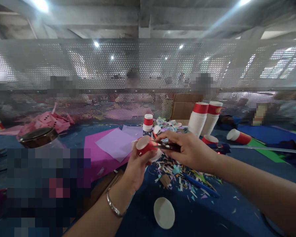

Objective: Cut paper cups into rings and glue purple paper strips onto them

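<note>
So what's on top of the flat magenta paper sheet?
Pale lilac paper and a small whitish scrap lie on the magenta paper sheet. The magenta beneath is covered, so I can't see it.

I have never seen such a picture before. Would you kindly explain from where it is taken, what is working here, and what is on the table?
There is no machine: a person works with a bare left hand and right hand. The single picture comes from a camera worn on the head, looking forward and down. The left hand holds a red and white cup; the right holds what looks like scissors, close to it. On the blue table are paper scraps, purple sheets and stacked cups.
</note>
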A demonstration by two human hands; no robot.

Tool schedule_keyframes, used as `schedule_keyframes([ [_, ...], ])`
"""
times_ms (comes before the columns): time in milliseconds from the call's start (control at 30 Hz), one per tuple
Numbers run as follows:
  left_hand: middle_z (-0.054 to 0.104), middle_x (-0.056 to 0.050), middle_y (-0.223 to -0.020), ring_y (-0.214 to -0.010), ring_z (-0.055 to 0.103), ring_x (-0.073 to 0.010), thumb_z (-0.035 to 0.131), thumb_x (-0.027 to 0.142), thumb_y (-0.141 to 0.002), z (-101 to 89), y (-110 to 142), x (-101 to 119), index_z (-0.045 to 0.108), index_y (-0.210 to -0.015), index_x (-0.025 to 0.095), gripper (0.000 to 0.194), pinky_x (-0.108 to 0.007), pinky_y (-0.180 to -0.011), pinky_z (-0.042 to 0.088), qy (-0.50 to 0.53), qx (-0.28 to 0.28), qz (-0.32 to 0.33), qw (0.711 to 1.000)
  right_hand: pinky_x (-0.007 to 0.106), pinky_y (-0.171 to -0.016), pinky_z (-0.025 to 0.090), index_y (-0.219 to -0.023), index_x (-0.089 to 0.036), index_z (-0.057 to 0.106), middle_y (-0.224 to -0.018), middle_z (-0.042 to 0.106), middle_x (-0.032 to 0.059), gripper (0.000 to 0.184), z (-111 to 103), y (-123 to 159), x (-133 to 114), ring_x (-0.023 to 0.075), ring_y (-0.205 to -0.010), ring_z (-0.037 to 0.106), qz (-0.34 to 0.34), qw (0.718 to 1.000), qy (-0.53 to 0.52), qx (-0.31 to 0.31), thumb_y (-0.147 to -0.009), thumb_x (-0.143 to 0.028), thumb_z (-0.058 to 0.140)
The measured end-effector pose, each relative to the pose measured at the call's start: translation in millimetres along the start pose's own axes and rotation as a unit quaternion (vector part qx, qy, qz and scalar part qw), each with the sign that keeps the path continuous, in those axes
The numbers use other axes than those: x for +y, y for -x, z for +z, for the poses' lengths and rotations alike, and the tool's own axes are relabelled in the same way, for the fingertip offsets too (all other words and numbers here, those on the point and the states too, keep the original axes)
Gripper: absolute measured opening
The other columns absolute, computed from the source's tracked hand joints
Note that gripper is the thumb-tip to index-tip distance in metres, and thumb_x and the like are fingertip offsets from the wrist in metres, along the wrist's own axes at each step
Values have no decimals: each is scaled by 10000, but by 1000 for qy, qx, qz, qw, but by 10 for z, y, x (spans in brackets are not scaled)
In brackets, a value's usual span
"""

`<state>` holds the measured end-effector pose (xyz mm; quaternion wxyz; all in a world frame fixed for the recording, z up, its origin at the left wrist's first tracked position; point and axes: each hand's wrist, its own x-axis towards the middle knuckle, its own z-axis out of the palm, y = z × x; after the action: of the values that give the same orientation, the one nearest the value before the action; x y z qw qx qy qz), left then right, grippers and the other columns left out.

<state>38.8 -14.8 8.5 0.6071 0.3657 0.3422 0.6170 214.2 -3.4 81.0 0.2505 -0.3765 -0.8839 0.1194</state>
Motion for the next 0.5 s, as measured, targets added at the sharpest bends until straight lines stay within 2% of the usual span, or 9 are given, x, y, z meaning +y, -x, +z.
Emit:
schedule_keyframes([
  [67, 680, -23, -945, -859, 604, -158, 832, 181, -643, 21, 24, -31, 644, -1059, 206, 457, -225, -682, 462, -17, -26, -10, 999, 268, -573, 393, -1140, -227, 597, -793, 698, 9, 342, 16, -24, -18, 157, -637, 599, -26, 999, 15, -37, -806, -170, 547],
  [133, 677, -54, -1021, -949, 601, -192, 836, 191, -639, 42, 45, -60, 628, -1110, 197, 515, -274, -814, 472, -24, -47, -12, 999, 275, -592, 411, -1031, -211, 637, -841, 718, 33, 266, 25, -47, 8, 168, -673, 620, -46, 996, 28, -69, -792, -153, 534],
  [200, 617, -73, -1161, -1000, 574, -205, 816, 208, -664, 54, 61, -82, 540, -1252, 234, 651, -308, -859, 465, -58, -32, 0, 998, 276, -597, 424, -913, -200, 651, -802, 713, 35, 196, -31, -73, 107, 168, -664, 619, -54, 995, 44, -68, -783, -139, 517],
  [267, 500, -90, -1312, -1038, 540, -216, 768, 245, -717, 55, 70, -97, 411, -1375, 285, 750, -331, -851, 467, -128, 7, 20, 991, 272, -635, 451, -987, -210, 648, -844, 713, 33, 208, -197, -113, 297, 165, -697, 629, -42, 997, 67, -3, -834, -192, 509],
  [367, 428, -117, -1350, -1059, 520, -235, 687, 299, -782, 42, 69, -117, 400, -1375, 267, 660, -355, -837, 466, -229, 42, 40, 972, 258, -568, 435, -972, -194, 650, -758, 678, 27, 219, -637, -205, 721, 148, -605, 583, 55, 971, 174, 153, -889, -355, 527],
  [500, 479, -127, -1258, -993, 540, -226, 645, 291, -791, 24, 60, -164, 460, -1278, 210, 527, -346, -781, 478, -262, 47, 34, 963, 291, -575, 407, -957, -133, 657, -748, 671, 84, 177, -1229, -307, 1313, 173, -616, 579, 137, 927, 254, 240, -860, -243, 558],
])
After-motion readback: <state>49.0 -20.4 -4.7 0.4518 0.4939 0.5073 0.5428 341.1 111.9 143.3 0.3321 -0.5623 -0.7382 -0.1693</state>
